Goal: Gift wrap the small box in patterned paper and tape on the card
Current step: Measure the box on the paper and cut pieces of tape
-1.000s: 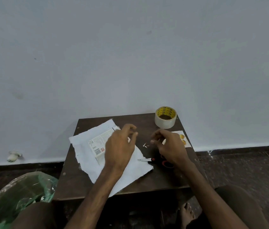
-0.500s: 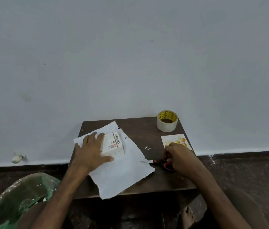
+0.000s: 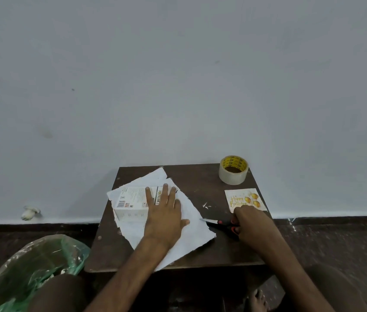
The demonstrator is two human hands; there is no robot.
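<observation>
Gold script reading "Happy Birthday" is showing on a small white card [image 3: 243, 198], which is lying on the worktop [image 3: 200, 176] just beyond the fingers [image 3: 238, 213] of the right hand [image 3: 252, 226]. Those fingers are covering the end of the second word.

Bold black capitals are running along the top of the white box [image 3: 130, 200], between two fingers [image 3: 165, 193] of the left hand [image 3: 163, 219]. They are beginning "PO" and looking like "PORTRONICS".

Left of those fingers, the box is carrying a barcode sticker, a red mark and fine print, all too small to read.

Black marks are repeating around the yellow core of the tape roll [image 3: 233, 174], well beyond the right fingers, and are unreadable.
</observation>
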